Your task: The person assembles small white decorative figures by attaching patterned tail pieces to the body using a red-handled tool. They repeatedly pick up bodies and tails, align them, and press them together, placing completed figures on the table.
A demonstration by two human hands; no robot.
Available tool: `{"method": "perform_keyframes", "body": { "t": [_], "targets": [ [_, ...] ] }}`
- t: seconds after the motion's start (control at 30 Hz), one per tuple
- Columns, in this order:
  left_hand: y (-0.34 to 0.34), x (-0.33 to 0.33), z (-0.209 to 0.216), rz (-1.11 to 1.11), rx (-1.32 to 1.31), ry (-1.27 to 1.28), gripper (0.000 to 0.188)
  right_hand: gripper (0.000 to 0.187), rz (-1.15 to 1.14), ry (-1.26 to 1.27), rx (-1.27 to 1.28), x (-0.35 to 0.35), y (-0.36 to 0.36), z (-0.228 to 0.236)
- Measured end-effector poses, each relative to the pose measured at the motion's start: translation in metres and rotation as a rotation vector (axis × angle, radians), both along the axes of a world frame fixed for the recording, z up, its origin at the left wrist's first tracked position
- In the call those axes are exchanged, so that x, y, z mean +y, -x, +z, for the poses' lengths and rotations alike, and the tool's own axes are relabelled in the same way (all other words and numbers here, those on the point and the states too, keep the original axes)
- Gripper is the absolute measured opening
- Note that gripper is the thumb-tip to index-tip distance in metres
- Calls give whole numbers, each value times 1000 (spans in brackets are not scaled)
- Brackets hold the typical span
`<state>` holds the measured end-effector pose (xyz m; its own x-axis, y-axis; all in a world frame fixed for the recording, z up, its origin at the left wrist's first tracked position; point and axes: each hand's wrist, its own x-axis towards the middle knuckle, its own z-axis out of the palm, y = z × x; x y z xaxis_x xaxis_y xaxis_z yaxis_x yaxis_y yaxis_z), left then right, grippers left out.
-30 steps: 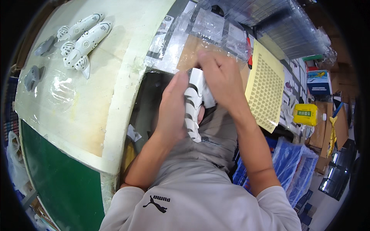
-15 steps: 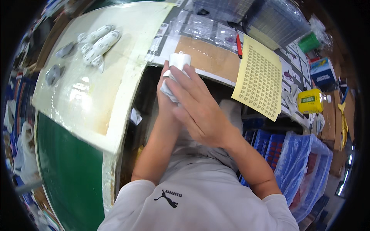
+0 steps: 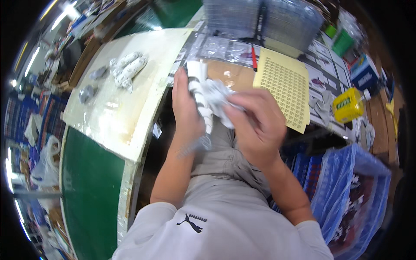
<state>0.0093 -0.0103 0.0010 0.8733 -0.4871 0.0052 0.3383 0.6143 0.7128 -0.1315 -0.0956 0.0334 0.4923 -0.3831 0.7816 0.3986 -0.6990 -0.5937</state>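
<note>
Shell (image 3: 199,96), white with dark bands, is gripped in left hand (image 3: 186,104), just right of white desk (image 3: 149,97). Right hand (image 3: 262,128) pinches crumpled pale cloth (image 3: 219,95) alongside, contact unclear. Yellow printed sheet (image 3: 284,89) lies farther right.

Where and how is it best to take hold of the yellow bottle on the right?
Probably the middle of the yellow bottle, clear of its small white cap, coming from the person's side: the body is broad, and a blue box stands beyond. The right hand is nearer, but holds a crumpled cloth.
</note>
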Motion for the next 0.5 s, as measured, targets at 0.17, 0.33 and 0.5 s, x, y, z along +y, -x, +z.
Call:
{"method": "perform_keyframes", "body": {
  "t": [0.17, 0.33, 0.5],
  "targets": [
    [-3, -1, -6, 17, -5, -56, 39, 8, 13, 260, 169, 13, -27, -13],
    [-38, 13, -7, -128, 119, 22, 48, 7, 308, 137, 618, 22, -2, -22],
    [-38, 0, 16, 36, 86, -232, 48, 7, 94, 26, 164, 3, -43, -7]
  ]
}}
